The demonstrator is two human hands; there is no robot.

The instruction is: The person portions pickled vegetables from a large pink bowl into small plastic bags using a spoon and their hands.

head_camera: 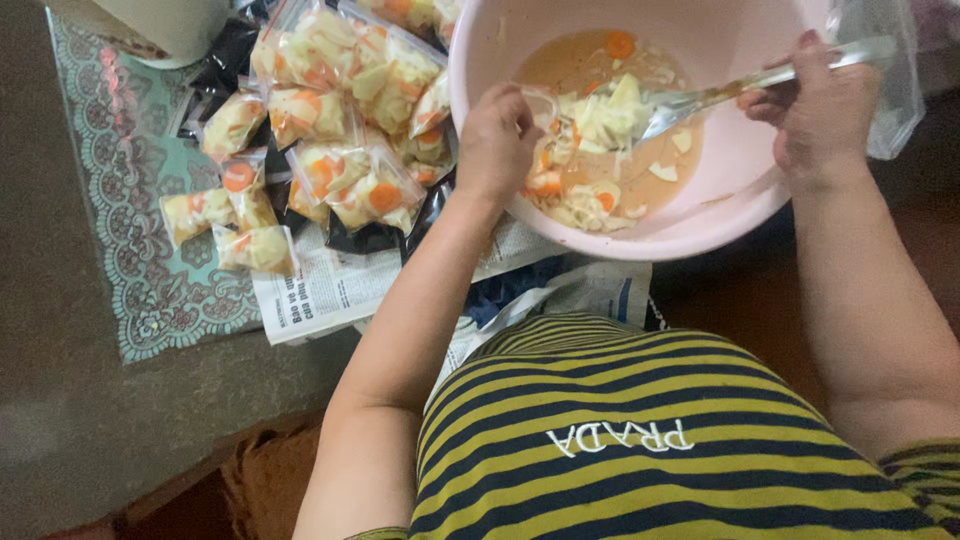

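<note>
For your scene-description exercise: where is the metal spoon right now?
The metal spoon is in the right hand, its bowl over the pale vegetable slices inside the pink plastic basin.

A grey-brown floor (70, 400) filled the left side of the scene, smooth and dull under soft, even light. On it to the far left lay a teal mat (150, 290) with a pale lace-like pattern and a scalloped edge. At the far left edge of the mat stood the base of a cream-coloured container (175, 25). Sheets of newspaper (320, 290) were spread just right of the mat, partly over it. On the right the floor (740, 300) looked darker and reddish-brown. Near the lower left lay a brown, rough-edged cloth (265, 480).
</note>
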